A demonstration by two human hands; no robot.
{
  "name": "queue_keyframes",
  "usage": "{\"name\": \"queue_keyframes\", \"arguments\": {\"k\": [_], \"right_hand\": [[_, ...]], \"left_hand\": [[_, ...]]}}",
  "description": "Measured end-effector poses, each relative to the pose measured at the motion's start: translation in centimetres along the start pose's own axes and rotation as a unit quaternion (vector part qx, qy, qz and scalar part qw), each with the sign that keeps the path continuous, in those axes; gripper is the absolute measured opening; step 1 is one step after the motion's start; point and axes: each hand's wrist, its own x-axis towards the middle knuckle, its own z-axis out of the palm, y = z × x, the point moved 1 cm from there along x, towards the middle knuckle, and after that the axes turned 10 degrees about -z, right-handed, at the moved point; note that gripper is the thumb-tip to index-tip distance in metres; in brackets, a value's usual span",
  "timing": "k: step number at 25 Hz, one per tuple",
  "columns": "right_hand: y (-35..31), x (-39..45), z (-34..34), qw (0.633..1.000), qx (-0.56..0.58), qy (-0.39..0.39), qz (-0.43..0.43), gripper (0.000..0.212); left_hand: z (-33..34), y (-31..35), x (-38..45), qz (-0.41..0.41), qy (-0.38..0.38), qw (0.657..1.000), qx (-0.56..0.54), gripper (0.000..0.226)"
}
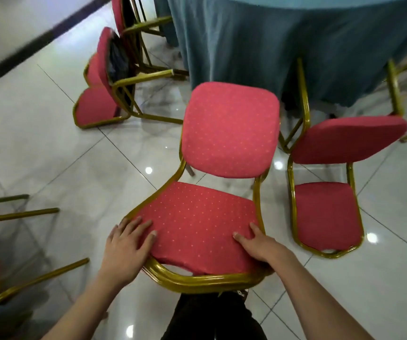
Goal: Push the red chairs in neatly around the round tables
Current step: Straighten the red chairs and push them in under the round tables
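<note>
Floor (pixel 50 148) was glossy pale tile w/ thin dark grout lines and bright light spots reflected in it. Round table (pixel 295 45) stood far centre-right, draped to near floor level in a teal cloth; only its near side was in view.

Centre chair (pixel 229 128), red w/ small pale dots and a gold metal frame, sat near-centre w/ its seat toward the table and its backrest toward the person; seat's far edge was just short of the cloth. Right chair (pixel 344 141) stood just beside it on the right, same facing, its front legs up near the cloth. Two more chairs on the far left (pixel 97 104) stood close together beside the table, seen side-on, something dark draped on one. Parts of other chairs (pixel 18 214) showed at the near left edge, blurred.

Both hands gripped the top of the centre chair's backrest. Left hand (pixel 126 244) lay on the red pad's left corner, fingers spread fairly wide over the fabric, thumb pointing right. Right hand (pixel 259 244) held the right corner, thumb and forefinger on the pad's face, other fingers wrapped behind, out of sight. Dark trousers (pixel 212 315) showed below the frame.
</note>
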Motion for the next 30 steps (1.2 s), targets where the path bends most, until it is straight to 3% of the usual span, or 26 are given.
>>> {"name": "queue_keyframes", "arguments": {"k": [6, 8, 10, 12, 14, 17, 21, 25, 30], "right_hand": [[-2.7, -4.6, -6.8, 1.0, 0.001, -0.013, -0.021, 0.082], [-3.6, -6.2, -8.2, 0.993, -0.056, 0.076, -0.076, 0.08], [-4.5, -8.2, -8.2, 0.971, -0.015, 0.164, -0.171, 0.078], [-5.2, -10.3, -7.0, 0.95, 0.025, 0.172, -0.26, 0.084], [-5.4, -10.8, -6.1, 0.94, -0.034, 0.176, -0.289, 0.088], [-6.4, -9.5, -7.6, 0.915, -0.061, 0.261, -0.301, 0.08], [-8.4, -7.5, -11.1, 0.871, -0.001, 0.365, -0.329, 0.059], [-9.9, -5.9, -14.6, 0.857, 0.019, 0.385, -0.341, 0.061], [-13.3, -4.5, -16.8, 0.853, 0.002, 0.476, -0.212, 0.075]], "left_hand": [[-3.4, 5.6, -1.5, 0.04, 0.145, 0.981, -0.122, 0.067], [-4.0, 6.6, -0.5, 0.043, 0.171, 0.973, -0.147, 0.062], [-4.5, 7.3, 0.7, 0.067, 0.2, 0.969, -0.13, 0.055], [-5.3, 8.2, 1.8, 0.095, 0.219, 0.967, -0.089, 0.05], [-6.4, 9.3, 2.9, 0.091, 0.201, 0.973, -0.065, 0.046], [-8.1, 11.1, 5.1, 0.097, 0.189, 0.974, -0.075, 0.028], [-10.7, 14.3, 8.2, 0.138, 0.153, 0.968, -0.144, 0.056], [-13.1, 16.1, 11.4, 0.19, 0.125, 0.967, -0.112, 0.068], [-15.4, 19.0, 14.6, 0.171, 0.101, 0.971, -0.132, 0.076]]}}
